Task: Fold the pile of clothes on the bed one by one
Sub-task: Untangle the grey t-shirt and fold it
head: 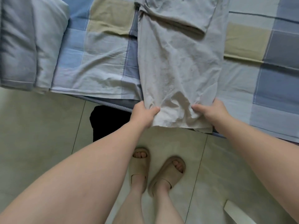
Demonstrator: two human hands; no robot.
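A pale grey T-shirt point(178, 62) lies lengthwise on the bed, its sides folded in and a sleeve folded across its top. Its lower hem hangs over the bed's near edge. My left hand point(143, 113) grips the hem's left corner, thumb on top of the cloth. My right hand point(210, 111) grips the hem's right corner the same way. The shirt's upper end runs out of view at the top.
The bed carries a checked blue, grey and beige sheet point(100, 50). A folded grey-blue quilt point(30, 44) lies at the left. A dark object point(108, 123) sits under the bed edge. My feet in beige slippers point(158, 172) stand on the tiled floor. A white object point(234, 212) lies at the lower right.
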